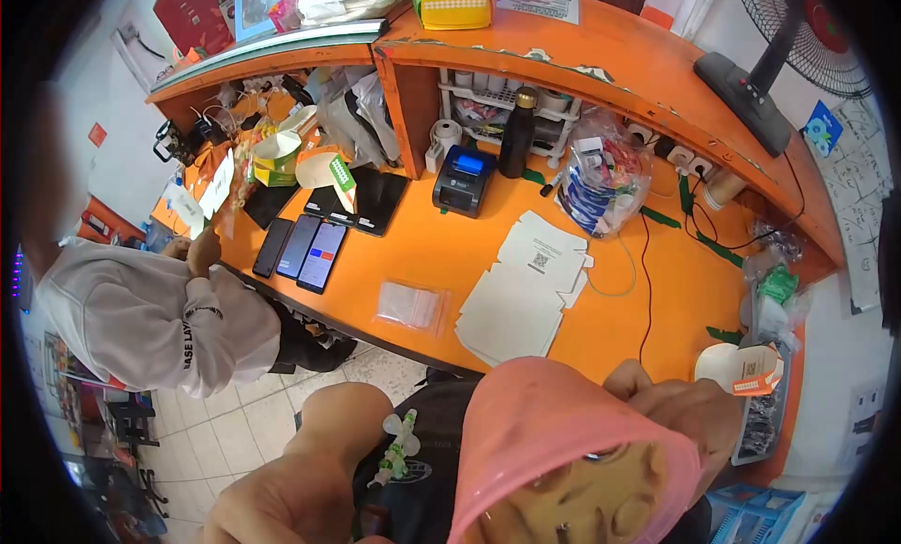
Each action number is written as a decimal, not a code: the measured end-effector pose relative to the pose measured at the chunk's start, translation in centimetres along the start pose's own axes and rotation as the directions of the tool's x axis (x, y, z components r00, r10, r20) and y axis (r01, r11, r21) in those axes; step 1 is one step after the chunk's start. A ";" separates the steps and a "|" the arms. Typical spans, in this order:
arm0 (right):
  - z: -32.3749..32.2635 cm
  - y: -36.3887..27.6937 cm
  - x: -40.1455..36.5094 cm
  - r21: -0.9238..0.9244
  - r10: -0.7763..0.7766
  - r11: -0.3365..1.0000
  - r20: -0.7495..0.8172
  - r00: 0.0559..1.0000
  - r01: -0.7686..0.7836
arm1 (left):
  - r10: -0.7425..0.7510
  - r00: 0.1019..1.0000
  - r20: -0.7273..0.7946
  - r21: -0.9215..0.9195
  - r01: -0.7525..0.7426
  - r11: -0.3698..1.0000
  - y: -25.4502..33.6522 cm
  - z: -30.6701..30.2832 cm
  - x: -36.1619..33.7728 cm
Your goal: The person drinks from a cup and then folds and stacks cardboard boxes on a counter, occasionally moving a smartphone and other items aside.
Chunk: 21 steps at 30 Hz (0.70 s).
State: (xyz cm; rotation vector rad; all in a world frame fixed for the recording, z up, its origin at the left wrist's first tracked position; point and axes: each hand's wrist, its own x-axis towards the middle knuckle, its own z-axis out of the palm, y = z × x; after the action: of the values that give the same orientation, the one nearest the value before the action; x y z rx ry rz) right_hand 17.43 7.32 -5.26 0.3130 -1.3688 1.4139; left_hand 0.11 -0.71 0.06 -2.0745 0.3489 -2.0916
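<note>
Right hand (690, 417) is wrapped around a pink bag (554, 431), which is held at the bottom middle of the frame, below the orange tabletop (432, 253). Left hand (282, 502) is seen at the bottom left; whether it is open cannot be told.

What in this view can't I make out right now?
Head view, the only one:
1. The left hand: fingers cut off by the bottom edge, so open or shut is unclear.
2. The right hand: mostly behind the pink bag; its grip is hidden.
3. The tan lumps in the bag: blurred through the plastic, unidentifiable.
4. The print on the flat cartons: too small to read.
</note>
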 end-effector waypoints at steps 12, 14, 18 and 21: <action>0.9 -4.1 1.8 -0.370 0.191 0.909 -0.037 0.981 -0.191 | -0.107 0.992 0.073 -0.005 0.108 0.994 1.0 -0.7 0.2; 1.9 -2.5 2.6 -0.237 -0.027 0.971 -0.071 0.997 0.010 | -0.076 0.996 0.038 0.047 0.074 0.996 0.8 -0.3 0.2; 2.5 -1.1 1.6 -0.214 -0.177 0.969 -0.265 0.948 0.122 | -0.110 0.994 0.025 0.033 0.109 0.993 1.2 -0.4 0.2; 0.9 -1.9 2.7 -0.285 -0.105 0.954 -0.021 0.994 0.094 | -0.194 0.981 0.026 0.039 0.193 0.980 1.9 -0.4 0.1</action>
State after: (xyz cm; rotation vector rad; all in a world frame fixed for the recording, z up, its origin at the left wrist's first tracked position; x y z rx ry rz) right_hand 17.53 7.44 -1.90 0.1646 -1.4828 1.1170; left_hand -0.36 -2.54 -0.43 -2.1958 0.1070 -2.1513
